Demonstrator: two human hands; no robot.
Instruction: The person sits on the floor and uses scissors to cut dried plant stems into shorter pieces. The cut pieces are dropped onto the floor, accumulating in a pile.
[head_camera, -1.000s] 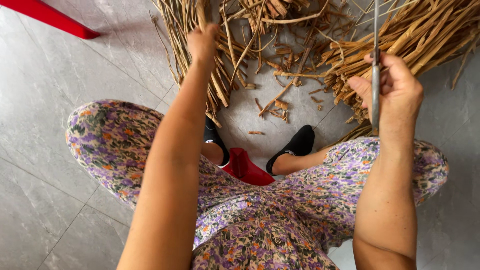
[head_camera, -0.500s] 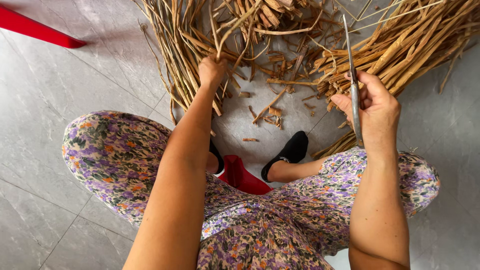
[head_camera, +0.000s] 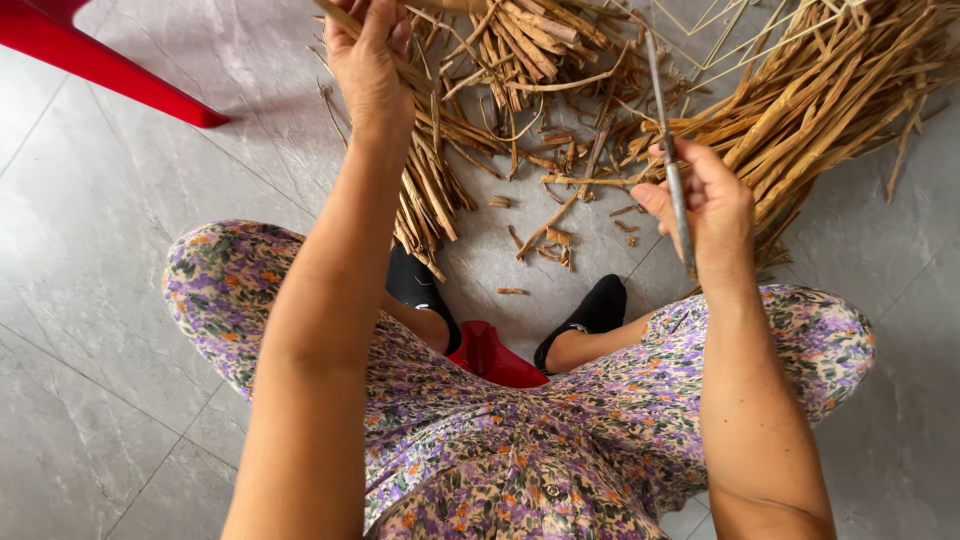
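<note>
Gripping dry stalks at 11 o'clock: left hand, fingers closed. Right hand clasps thin blade at 2 o'clock.

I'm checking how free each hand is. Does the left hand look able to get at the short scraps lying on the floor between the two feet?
Probably not at once: the left hand is gripping dry stalks farther out. The scraps lie uncovered on the tiles, so nothing blocks them.
</note>
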